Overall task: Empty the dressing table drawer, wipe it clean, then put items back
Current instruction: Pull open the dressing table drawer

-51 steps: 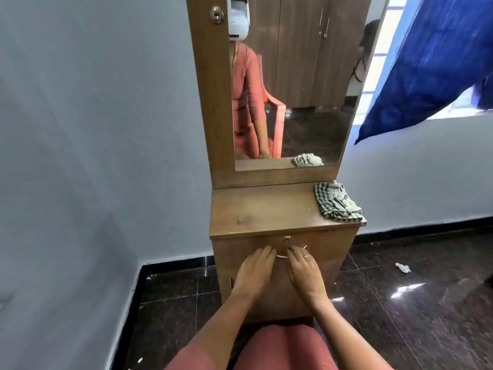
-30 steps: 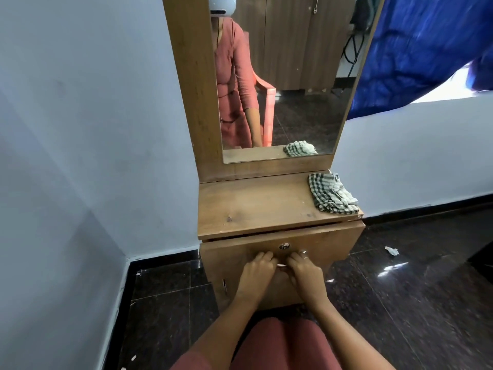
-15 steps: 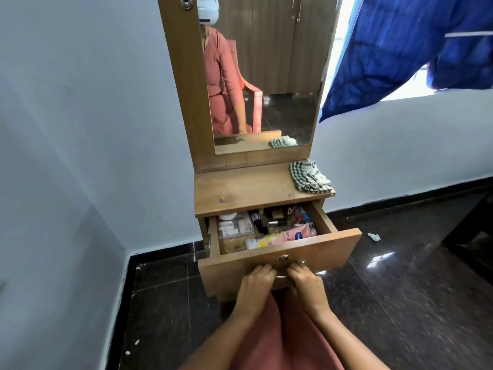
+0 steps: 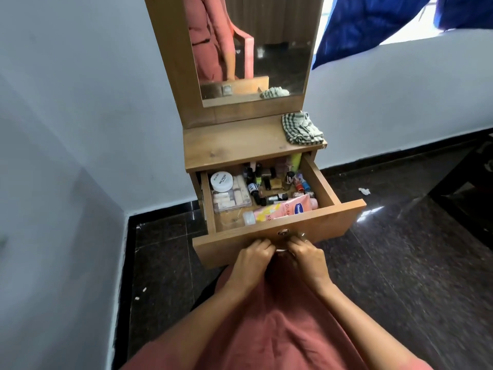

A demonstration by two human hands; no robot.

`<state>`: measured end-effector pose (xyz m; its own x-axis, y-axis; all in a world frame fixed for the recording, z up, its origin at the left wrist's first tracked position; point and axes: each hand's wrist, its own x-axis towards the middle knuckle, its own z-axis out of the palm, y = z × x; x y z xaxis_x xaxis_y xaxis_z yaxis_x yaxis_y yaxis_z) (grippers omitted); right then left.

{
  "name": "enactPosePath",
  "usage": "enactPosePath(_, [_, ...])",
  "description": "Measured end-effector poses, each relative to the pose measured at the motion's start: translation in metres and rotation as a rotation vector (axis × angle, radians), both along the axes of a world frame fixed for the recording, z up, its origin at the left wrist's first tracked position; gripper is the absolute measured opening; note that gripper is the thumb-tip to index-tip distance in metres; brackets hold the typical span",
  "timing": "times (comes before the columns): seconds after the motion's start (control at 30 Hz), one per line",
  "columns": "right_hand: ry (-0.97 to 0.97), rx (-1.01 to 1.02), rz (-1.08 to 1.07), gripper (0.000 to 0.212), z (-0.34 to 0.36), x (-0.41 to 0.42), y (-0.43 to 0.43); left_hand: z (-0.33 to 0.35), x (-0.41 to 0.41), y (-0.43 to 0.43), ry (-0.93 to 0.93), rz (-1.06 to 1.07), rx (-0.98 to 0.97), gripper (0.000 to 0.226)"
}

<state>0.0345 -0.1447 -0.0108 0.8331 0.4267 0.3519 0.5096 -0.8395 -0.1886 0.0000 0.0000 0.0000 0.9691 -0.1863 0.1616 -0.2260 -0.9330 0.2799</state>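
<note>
— So, what are the hands doing?

— Both the left hand [image 4: 250,259] and the right hand [image 4: 306,256] are curled closed on the small metal pull handle [image 4: 281,249] at the middle of the light-brown wooden drawer [image 4: 328,222], fingers hooked over it, side by side.

— And the drawer itself?

— Pulled well out from the wooden dressing table [image 4: 234,145], and full: a round white-lidded jar [image 4: 221,181] and a clear plastic compartment box [image 4: 231,197] on the left, a pink lotion tube [image 4: 285,209] lying along the front, a cluster of small dark bottles [image 4: 262,180] toward the back.

— How far along, then?

— Barely begun, I'd judge. The drawer is open, but nothing is out of it. The checked green-and-white cloth [image 4: 302,128] sits crumpled on the tabletop's right back corner, untouched. Emptying, wiping and refilling all remain.
</note>
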Motion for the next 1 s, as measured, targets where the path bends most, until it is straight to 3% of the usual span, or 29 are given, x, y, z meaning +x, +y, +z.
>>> enactPosePath(0.07, [0.094,0.009,-0.016,0.029,0.000,-0.003,-0.002,0.002,-0.004,-0.004,-0.022,-0.079,0.054,0.027])
enactPosePath(0.27, [0.125,-0.041,-0.006,0.033,0.002,-0.021,-0.013,0.000,-0.020,-0.012,-0.026,-0.087,0.106,0.029])
enactPosePath(0.4, [0.150,-0.044,0.003,0.034,-0.001,-0.034,-0.020,-0.006,-0.030,-0.015,-0.101,-0.127,0.121,0.006])
enactPosePath(0.47, [0.150,-0.062,0.003,0.035,-0.003,-0.036,-0.022,-0.008,-0.033,-0.016,-0.103,-0.146,0.121,0.011])
enactPosePath(0.57, [0.133,-0.054,-0.012,0.035,-0.003,-0.037,-0.021,-0.007,-0.033,-0.015,-0.102,-0.143,0.131,0.002])
enactPosePath(0.67, [0.101,-0.061,0.000,0.034,-0.003,-0.036,-0.021,-0.008,-0.032,-0.014,-0.125,-0.157,0.137,0.004])
enactPosePath(0.77, [0.115,-0.079,0.011,0.034,0.001,-0.037,-0.020,-0.008,-0.032,-0.014,-0.089,-0.136,0.119,0.020])
enactPosePath(0.83, [0.140,-0.077,0.013,0.032,0.007,-0.036,-0.020,-0.005,-0.033,-0.015,-0.093,-0.149,0.118,0.015])
enactPosePath(0.9, [0.212,-0.096,0.024,0.022,0.008,-0.034,-0.021,-0.003,-0.033,-0.015,-0.105,-0.175,0.124,0.004])
enactPosePath(1.0, [0.446,-0.156,0.070,0.023,0.017,-0.026,-0.026,0.004,-0.035,-0.013,-0.125,-0.158,0.029,0.019])
